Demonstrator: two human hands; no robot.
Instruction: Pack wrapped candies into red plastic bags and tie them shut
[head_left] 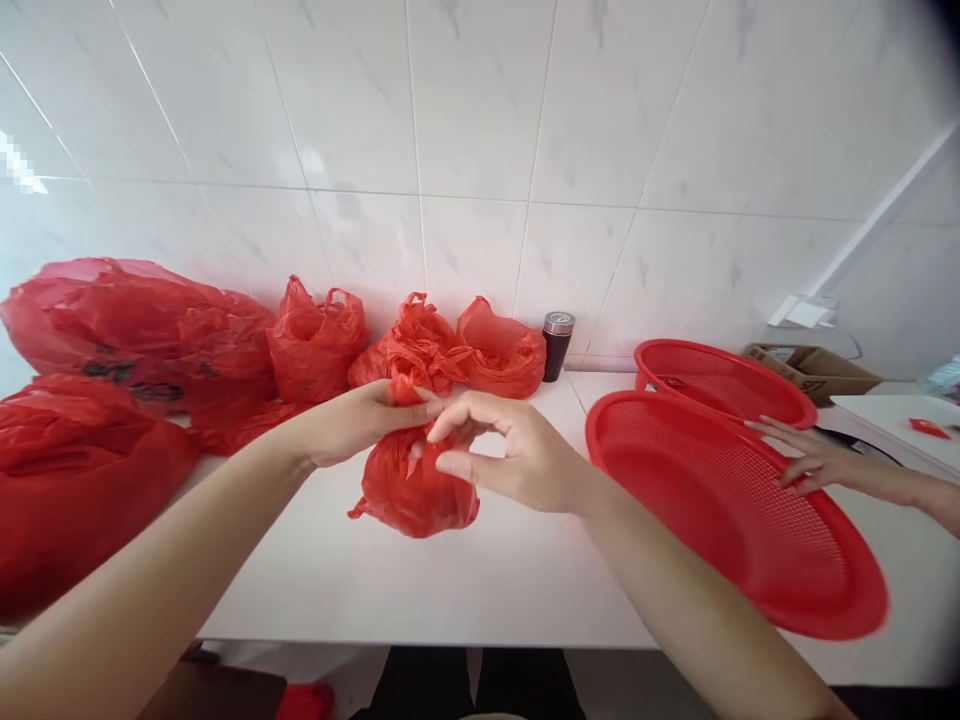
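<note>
A small red plastic bag (412, 490) hangs just above the white counter (465, 590), knotted at the top. My left hand (360, 420) is closed on the bag's twisted neck. My right hand (510, 450) pinches the same knot from the right, fingers curled against it. The bag bulges with something I cannot see.
Several more red plastic bags (135, 330) lie along the tiled wall at left and centre. A dark cup (557, 345) stands by the wall. Two red mesh baskets (735, 510) sit at right; another person's hand (806, 460) rests on the nearer one. A cardboard box (814, 368) is behind.
</note>
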